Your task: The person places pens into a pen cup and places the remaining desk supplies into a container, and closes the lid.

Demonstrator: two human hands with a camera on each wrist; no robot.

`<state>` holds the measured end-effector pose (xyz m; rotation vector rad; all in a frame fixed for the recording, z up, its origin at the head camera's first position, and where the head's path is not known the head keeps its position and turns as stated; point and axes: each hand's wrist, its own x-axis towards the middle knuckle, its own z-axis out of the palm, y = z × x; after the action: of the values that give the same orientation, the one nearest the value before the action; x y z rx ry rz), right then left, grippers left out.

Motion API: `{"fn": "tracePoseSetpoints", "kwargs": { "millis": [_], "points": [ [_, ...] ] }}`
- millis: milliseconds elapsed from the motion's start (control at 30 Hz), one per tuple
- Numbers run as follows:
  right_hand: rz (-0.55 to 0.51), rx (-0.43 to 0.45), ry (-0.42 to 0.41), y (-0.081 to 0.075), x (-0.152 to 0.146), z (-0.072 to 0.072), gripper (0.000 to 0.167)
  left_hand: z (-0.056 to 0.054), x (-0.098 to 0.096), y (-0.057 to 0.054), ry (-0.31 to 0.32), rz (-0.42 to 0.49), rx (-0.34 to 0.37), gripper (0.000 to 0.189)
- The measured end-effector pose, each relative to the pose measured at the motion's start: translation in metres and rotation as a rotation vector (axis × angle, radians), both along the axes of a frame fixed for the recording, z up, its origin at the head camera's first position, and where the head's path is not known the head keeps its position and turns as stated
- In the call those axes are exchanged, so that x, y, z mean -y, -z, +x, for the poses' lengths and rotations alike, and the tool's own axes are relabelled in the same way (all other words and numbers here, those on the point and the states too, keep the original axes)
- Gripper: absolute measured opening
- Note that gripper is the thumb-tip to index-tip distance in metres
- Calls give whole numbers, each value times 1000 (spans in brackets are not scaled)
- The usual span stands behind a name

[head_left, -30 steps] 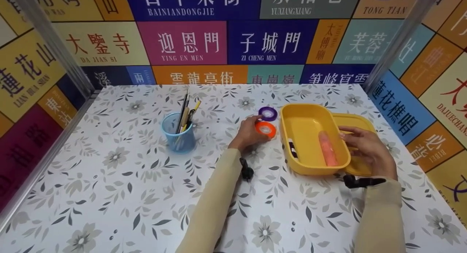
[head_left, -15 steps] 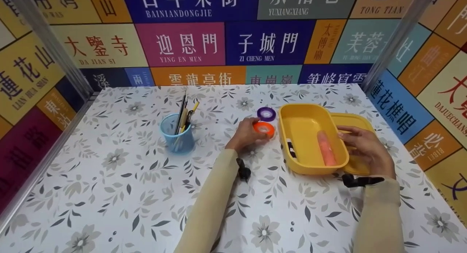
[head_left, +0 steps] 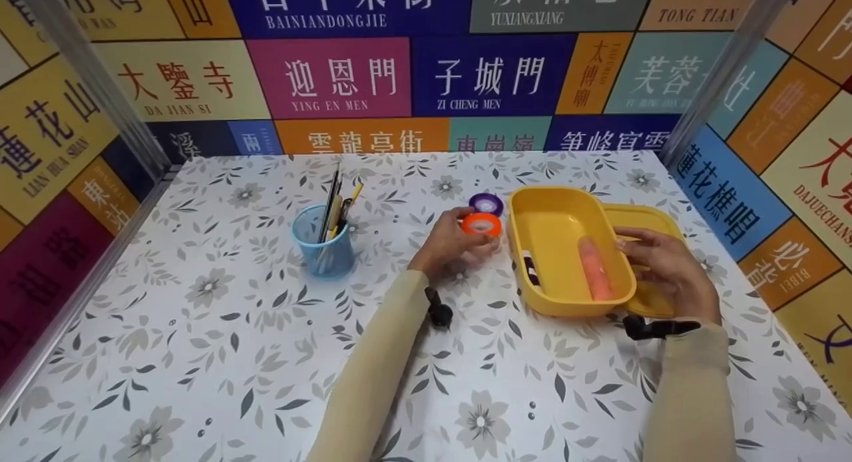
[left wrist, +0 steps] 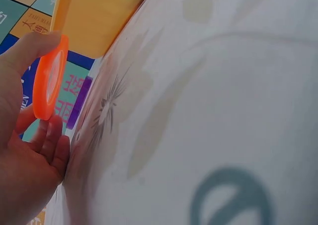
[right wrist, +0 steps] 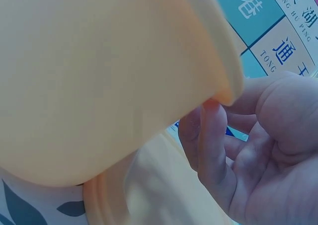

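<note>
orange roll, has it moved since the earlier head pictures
Yes: in the head view, the orange roll, pinched in the left hand, has shifted up the picture, closer to the purple roll on the table.

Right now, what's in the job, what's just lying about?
Likely in the job: orange roll, pinched by left hand; yellow box, rim held by right hand; perhaps the pink item and striped item inside.
Seemingly lying about: purple roll; blue cup; yellow lid.

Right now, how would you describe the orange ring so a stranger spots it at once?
Find the open yellow box on the flowered tabletop. Just left of it, the left hand pinches the orange ring. Colour and that grip set it apart from the purple ring just beyond.
</note>
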<state>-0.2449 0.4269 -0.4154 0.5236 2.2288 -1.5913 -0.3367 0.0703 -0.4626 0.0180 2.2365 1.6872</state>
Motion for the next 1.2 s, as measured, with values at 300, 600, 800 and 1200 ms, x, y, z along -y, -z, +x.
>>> {"fn": "tracePoseSetpoints", "kwargs": {
  "millis": [300,600,800,1200],
  "points": [
    [15,-33,1,2,1,-2,71,7,-1,-5,-16,-2,18,82],
    [27,-21,-29,1,-1,-3,72,9,-10,-17,61,-7,-178,73],
    [21,-14,-11,2,0,-2,71,14,-14,-30,95,1,-165,68],
    [16,-30,-14,2,-1,-1,72,29,-31,-43,260,-80,-375,76]
  ]
}}
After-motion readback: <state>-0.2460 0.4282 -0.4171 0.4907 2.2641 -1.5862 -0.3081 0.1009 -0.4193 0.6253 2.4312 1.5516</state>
